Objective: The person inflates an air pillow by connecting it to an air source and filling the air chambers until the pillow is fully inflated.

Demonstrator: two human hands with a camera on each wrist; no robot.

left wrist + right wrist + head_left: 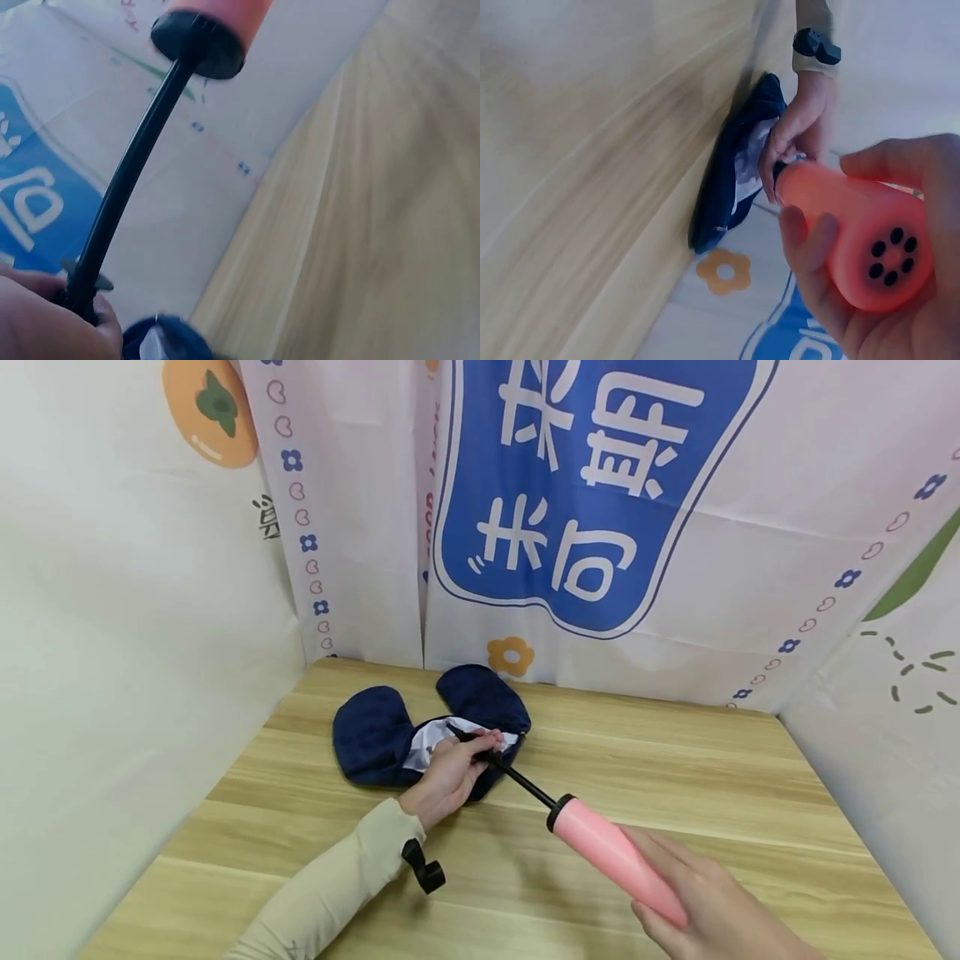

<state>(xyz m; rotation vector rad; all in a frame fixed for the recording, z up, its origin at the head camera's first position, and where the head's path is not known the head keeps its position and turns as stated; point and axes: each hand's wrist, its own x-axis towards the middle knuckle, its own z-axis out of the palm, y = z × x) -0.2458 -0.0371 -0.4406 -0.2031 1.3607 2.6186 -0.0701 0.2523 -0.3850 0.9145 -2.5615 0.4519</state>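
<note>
A hand pump has a pink barrel (618, 858) and a thin black rod (531, 787). My right hand (708, 893) grips the barrel, whose end with several black holes faces the right wrist camera. At the rod's far end my left hand (450, 777) holds the pump's black tip piece, partly hidden by the fingers. Under that hand lies a U-shaped navy neck pillow cover (371, 735), opened to show a white inner lining (429, 739). The black tip points at this white part; whether it sits in a valve I cannot tell.
The wooden tabletop (675, 768) meets printed white cloth walls (360, 527) at the back and sides. A black wrist mount (424, 867) sticks out from the left sleeve. An orange flower print (724, 271) shows on the back cloth.
</note>
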